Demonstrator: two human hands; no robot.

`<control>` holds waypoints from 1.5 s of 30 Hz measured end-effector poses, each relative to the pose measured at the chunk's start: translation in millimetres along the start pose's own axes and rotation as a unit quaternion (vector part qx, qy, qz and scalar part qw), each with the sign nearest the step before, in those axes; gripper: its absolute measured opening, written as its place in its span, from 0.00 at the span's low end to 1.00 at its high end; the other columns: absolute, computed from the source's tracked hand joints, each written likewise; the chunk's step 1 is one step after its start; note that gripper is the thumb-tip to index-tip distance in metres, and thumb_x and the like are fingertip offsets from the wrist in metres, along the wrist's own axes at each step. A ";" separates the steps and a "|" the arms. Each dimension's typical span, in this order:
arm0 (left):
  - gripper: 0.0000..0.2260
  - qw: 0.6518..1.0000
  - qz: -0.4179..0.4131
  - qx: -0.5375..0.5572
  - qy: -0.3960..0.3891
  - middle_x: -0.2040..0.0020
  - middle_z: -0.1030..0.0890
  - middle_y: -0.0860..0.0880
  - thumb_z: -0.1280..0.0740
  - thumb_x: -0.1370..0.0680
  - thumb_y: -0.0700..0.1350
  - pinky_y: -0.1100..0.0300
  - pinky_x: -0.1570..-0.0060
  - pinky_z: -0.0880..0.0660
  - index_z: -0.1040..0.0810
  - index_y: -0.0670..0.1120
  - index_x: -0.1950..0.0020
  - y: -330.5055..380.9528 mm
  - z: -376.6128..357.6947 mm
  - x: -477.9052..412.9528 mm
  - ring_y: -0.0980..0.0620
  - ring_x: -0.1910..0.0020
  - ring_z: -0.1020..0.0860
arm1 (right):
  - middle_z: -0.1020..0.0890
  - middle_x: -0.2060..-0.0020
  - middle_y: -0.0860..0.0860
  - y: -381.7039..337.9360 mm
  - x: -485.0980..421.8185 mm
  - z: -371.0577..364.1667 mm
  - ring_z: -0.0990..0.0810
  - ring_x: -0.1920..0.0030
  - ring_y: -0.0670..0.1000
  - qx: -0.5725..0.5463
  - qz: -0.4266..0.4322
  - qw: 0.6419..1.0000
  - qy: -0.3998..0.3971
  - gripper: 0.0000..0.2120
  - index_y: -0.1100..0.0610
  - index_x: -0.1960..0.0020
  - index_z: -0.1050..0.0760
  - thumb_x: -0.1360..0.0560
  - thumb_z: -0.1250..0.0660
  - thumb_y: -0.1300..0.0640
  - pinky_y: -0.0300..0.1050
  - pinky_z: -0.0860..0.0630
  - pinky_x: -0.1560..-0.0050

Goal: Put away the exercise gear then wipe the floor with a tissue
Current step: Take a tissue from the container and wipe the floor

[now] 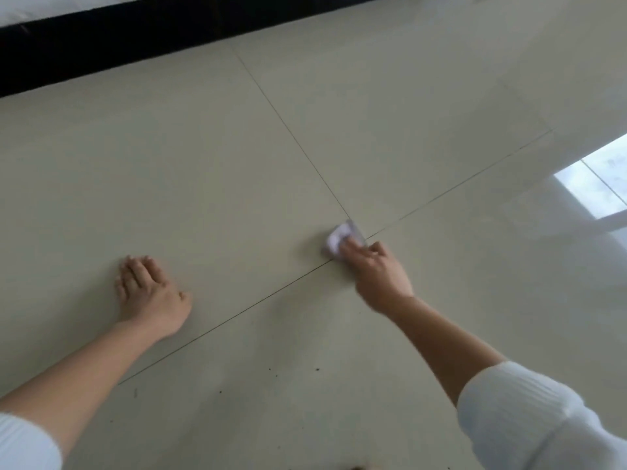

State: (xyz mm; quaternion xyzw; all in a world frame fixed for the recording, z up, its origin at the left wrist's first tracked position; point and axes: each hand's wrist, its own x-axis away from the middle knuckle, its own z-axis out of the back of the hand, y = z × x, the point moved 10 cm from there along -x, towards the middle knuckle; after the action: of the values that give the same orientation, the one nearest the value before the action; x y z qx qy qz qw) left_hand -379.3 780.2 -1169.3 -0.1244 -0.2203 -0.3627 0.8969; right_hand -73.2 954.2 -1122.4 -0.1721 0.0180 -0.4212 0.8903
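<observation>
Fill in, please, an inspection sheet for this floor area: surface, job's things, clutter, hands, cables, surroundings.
Surface: pale glossy tiled floor, thin grout lines crossing by the tissue.
Job's things: white tissue on the floor at the crossing; exercise gear: nothing seen.
Clutter: small dark specks on the near tile.
Hands: left hand flat on floor, fingers straight; right hand presses on the tissue, grip blurred.
Cables: nothing seen.
Surroundings: black strip along the far edge; window reflection at right.

Soft daylight is washing over the pale floor (237, 164).
A window reflection (597, 184) is glaring at its right edge, and the right hand (380, 269) is showing motion blur.
</observation>
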 end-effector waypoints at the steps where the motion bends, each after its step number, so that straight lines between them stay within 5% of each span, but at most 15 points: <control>1: 0.35 1.000 -0.013 -0.008 -0.006 0.25 0.56 0.31 0.43 0.22 0.50 0.45 0.27 0.56 0.56 0.33 0.25 -0.3 -1.2 1.8 0.36 0.25 0.57 | 0.27 0.32 0.45 24.3 -1.4 6.7 0.28 0.49 0.57 0.005 -0.086 0.996 0.009 0.30 0.48 0.31 0.30 0.30 0.42 0.68 0.46 0.25 0.58; 3: 0.34 0.999 -0.040 -0.022 -0.016 0.25 0.58 0.32 0.45 0.21 0.52 0.45 0.27 0.56 0.57 0.35 0.25 -3.1 -1.6 5.8 0.37 0.25 0.58 | 0.35 0.27 0.45 39.4 1.1 8.3 0.32 0.42 0.56 0.012 -0.213 0.977 0.006 0.29 0.49 0.28 0.37 0.27 0.43 0.66 0.46 0.29 0.49; 6: 0.34 0.996 -0.076 -0.036 -0.029 0.24 0.59 0.35 0.46 0.20 0.55 0.46 0.27 0.56 0.59 0.39 0.24 -9.1 1.8 10.8 0.40 0.24 0.59 | 0.40 0.25 0.51 -25.2 0.8 -12.4 0.36 0.35 0.58 0.016 -0.199 0.980 -0.009 0.31 0.55 0.25 0.42 0.28 0.43 0.66 0.45 0.34 0.38; 11: 0.33 0.991 -0.125 -0.040 -0.039 0.23 0.62 0.42 0.47 0.20 0.57 0.46 0.27 0.58 0.60 0.44 0.23 -19.9 1.8 21.4 0.43 0.24 0.59 | 0.21 0.40 0.54 -203.6 39.7 -82.9 0.20 0.49 0.57 0.018 0.119 0.989 -0.083 0.28 0.57 0.37 0.24 0.36 0.44 0.59 0.42 0.24 0.49; 15: 0.32 0.988 -0.151 -0.024 -0.027 0.22 0.61 0.44 0.46 0.20 0.57 0.46 0.27 0.57 0.59 0.47 0.23 -34.6 -2.8 29.7 0.44 0.23 0.57 | 0.24 0.36 0.49 -267.7 89.7 -116.0 0.28 0.44 0.57 0.017 0.334 0.916 -0.220 0.26 0.55 0.37 0.25 0.35 0.30 0.63 0.48 0.28 0.48; 17: 0.32 0.987 -0.155 -0.019 -0.028 0.23 0.61 0.43 0.46 0.20 0.57 0.46 0.27 0.57 0.59 0.49 0.23 -44.6 -5.0 34.2 0.43 0.24 0.58 | 0.24 0.36 0.48 -257.9 94.0 -112.5 0.29 0.44 0.56 0.028 0.396 0.894 -0.209 0.29 0.53 0.37 0.24 0.37 0.28 0.65 0.48 0.27 0.49; 19: 0.31 0.988 -0.147 -0.016 -0.034 0.23 0.62 0.40 0.47 0.20 0.57 0.47 0.27 0.57 0.60 0.51 0.23 -57.9 -7.5 37.9 0.42 0.24 0.60 | 0.22 0.37 0.48 -223.7 70.2 -93.0 0.24 0.46 0.55 0.021 0.342 0.925 -0.166 0.35 0.52 0.36 0.24 0.43 0.26 0.67 0.45 0.24 0.52; 22: 0.31 0.991 -0.122 -0.018 -0.047 0.25 0.63 0.36 0.49 0.19 0.57 0.48 0.27 0.58 0.63 0.52 0.24 -82.1 -11.4 40.3 0.40 0.24 0.61 | 0.31 0.29 0.51 -136.8 11.9 -47.6 0.27 0.40 0.57 0.023 0.084 0.995 -0.047 0.37 0.51 0.28 0.34 0.34 0.34 0.69 0.44 0.29 0.45; 24: 0.31 0.994 -0.099 -0.019 -0.052 0.25 0.63 0.34 0.49 0.20 0.58 0.48 0.27 0.58 0.63 0.52 0.24 -99.6 -11.4 38.7 0.39 0.25 0.61 | 0.42 0.24 0.50 -93.5 1.2 -30.9 0.36 0.33 0.58 0.018 -0.130 0.991 -0.019 0.34 0.52 0.24 0.44 0.28 0.40 0.66 0.47 0.37 0.37; 26: 0.31 0.996 -0.074 -0.014 -0.051 0.25 0.61 0.33 0.48 0.20 0.58 0.48 0.27 0.57 0.61 0.52 0.23 -116.4 -8.8 34.7 0.38 0.24 0.59 | 0.45 0.23 0.52 -111.2 0.7 -41.8 0.40 0.31 0.59 0.010 -0.174 0.984 -0.023 0.34 0.55 0.24 0.47 0.28 0.40 0.65 0.48 0.39 0.33; 30: 0.30 0.997 -0.060 -0.003 -0.041 0.24 0.59 0.37 0.46 0.20 0.57 0.47 0.27 0.55 0.59 0.53 0.23 -132.2 -6.1 30.7 0.41 0.24 0.57 | 0.27 0.33 0.56 -258.4 27.7 -98.8 0.26 0.41 0.60 -0.009 0.108 0.993 -0.041 0.31 0.58 0.31 0.30 0.33 0.48 0.63 0.48 0.26 0.45; 34: 0.29 0.998 -0.058 -0.002 -0.038 0.23 0.56 0.37 0.48 0.19 0.56 0.46 0.27 0.54 0.56 0.52 0.22 -132.8 -2.9 30.9 0.41 0.24 0.54 | 0.27 0.32 0.49 -367.9 122.0 -152.3 0.29 0.36 0.57 0.018 0.413 0.886 -0.211 0.24 0.53 0.32 0.29 0.29 0.43 0.59 0.47 0.28 0.40; 38: 0.28 0.998 -0.051 0.005 -0.047 0.23 0.57 0.37 0.50 0.19 0.56 0.47 0.26 0.55 0.56 0.51 0.22 -131.5 -1.9 30.5 0.41 0.24 0.55 | 0.26 0.35 0.41 -371.9 140.2 -153.5 0.28 0.41 0.53 0.002 0.503 0.823 -0.265 0.23 0.47 0.38 0.26 0.32 0.33 0.59 0.44 0.29 0.45; 42: 0.28 0.998 -0.048 0.024 -0.042 0.23 0.57 0.37 0.49 0.19 0.55 0.47 0.26 0.56 0.56 0.49 0.22 -127.5 -1.7 30.2 0.42 0.24 0.56 | 0.22 0.37 0.49 -307.0 46.2 -119.1 0.23 0.48 0.59 -0.046 0.385 0.912 -0.136 0.33 0.53 0.37 0.23 0.39 0.36 0.73 0.48 0.23 0.51; 45: 0.30 0.996 -0.075 0.031 -0.031 0.23 0.60 0.40 0.47 0.19 0.55 0.47 0.27 0.57 0.57 0.47 0.22 -118.4 0.6 30.7 0.44 0.24 0.58 | 0.22 0.36 0.49 -215.1 -7.3 -78.4 0.23 0.52 0.60 -0.044 0.180 0.982 -0.038 0.35 0.53 0.37 0.24 0.41 0.42 0.72 0.49 0.22 0.55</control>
State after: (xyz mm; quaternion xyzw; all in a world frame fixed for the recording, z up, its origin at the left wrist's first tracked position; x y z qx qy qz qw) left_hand -443.3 678.6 -1146.3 -0.0912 -0.2678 -0.4177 0.8634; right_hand -251.7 810.8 -1127.8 -0.2207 0.0328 -0.2463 0.9432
